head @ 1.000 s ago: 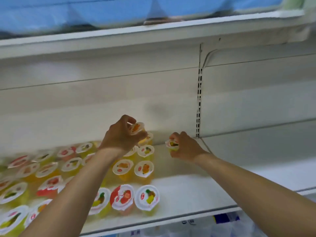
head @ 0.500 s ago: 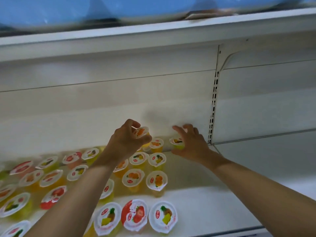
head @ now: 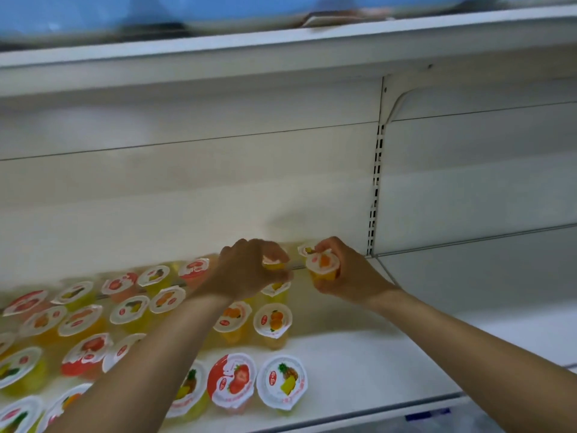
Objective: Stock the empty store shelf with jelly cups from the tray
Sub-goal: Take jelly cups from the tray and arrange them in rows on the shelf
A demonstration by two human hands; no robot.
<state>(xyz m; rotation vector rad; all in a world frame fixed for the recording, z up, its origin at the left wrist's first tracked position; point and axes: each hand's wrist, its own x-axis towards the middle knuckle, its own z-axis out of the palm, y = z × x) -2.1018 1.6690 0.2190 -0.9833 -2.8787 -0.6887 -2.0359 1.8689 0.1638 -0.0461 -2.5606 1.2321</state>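
Note:
Both hands reach to the back of the white shelf. My left hand has its fingers curled round a small yellow jelly cup. Close beside it, my right hand grips an orange jelly cup from its right side, lid up. A further cup stands against the back wall just behind the two hands. Several rows of jelly cups with fruit lids fill the shelf's left half, among them a strawberry cup and a pineapple cup at the front. No tray is in view.
A slotted metal upright divides this bay from the white shelf bay on the right. An upper shelf carrying blue packs hangs overhead. The shelf's front edge runs along the bottom.
My right hand let go of a cup at the back wall and now grips an orange cup. My left hand came down and toward the right hand, now round a yellow cup.

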